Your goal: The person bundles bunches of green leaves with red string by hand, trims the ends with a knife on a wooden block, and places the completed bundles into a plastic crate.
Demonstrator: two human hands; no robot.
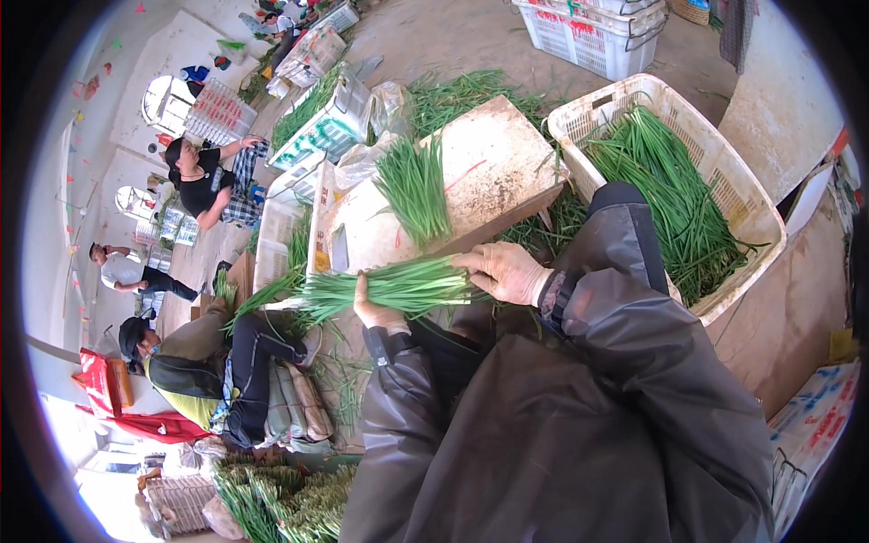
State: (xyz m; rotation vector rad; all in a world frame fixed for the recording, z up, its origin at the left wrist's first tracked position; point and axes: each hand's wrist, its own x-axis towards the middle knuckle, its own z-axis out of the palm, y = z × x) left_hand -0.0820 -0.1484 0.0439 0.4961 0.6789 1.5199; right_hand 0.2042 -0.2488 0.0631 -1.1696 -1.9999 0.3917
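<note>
My left hand [379, 303], in a pale thin glove, is closed around a bunch of green garlic chives [407, 286] lying sideways above my lap. At the bunch's pale cut ends on the right is my right hand [506, 271], gloved too, its fingertips touching the stems. Beyond it, a second bunch of chives [415, 190] rests on a stained white board [499, 163]. A flat metal blade [339, 248] lies at the board's left end, and thin red ties are on its surface. More loose chives [665, 197] fill a basket to the right.
The white plastic basket [730, 173] stands by my right knee. Cut leaves [468, 98] litter the floor behind the board. A co-worker [187, 366] sits bent over at the left; two other people are farther off. Stacked white crates [590, 41] stand beyond, and bundled chives [292, 502] lie at lower left.
</note>
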